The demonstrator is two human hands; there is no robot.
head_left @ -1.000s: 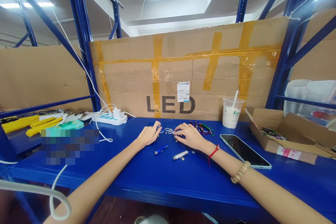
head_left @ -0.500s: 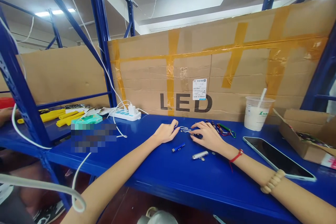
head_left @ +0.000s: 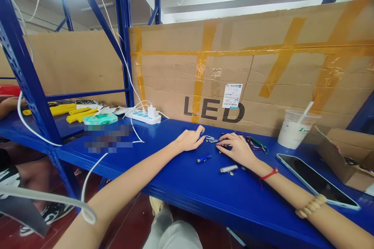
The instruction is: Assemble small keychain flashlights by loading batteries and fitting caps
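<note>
My left hand rests on the blue tabletop with its fingers curled, and what lies between thumb and forefinger is too small to name. Silver wire-like hooks lie just right of its fingertips. Across from them, my right hand is bent low, thumb and fingertips drawn together; small dark pieces show beneath it, partly hidden. A blue penlight-like cylinder and a silver cylinder lie in front of the hands. Behind my right hand are a green carabiner and some red ones.
To the right lie a phone, a plastic cup with a straw and an open cardboard box. A power strip, a green packet and white cables are left. A cardboard wall stands behind. Another person's hand shows far left.
The head view has tilted down and shifted, showing more floor and my legs. My right hand's fingers have drawn closer together; the left hand stays nearly the same.
</note>
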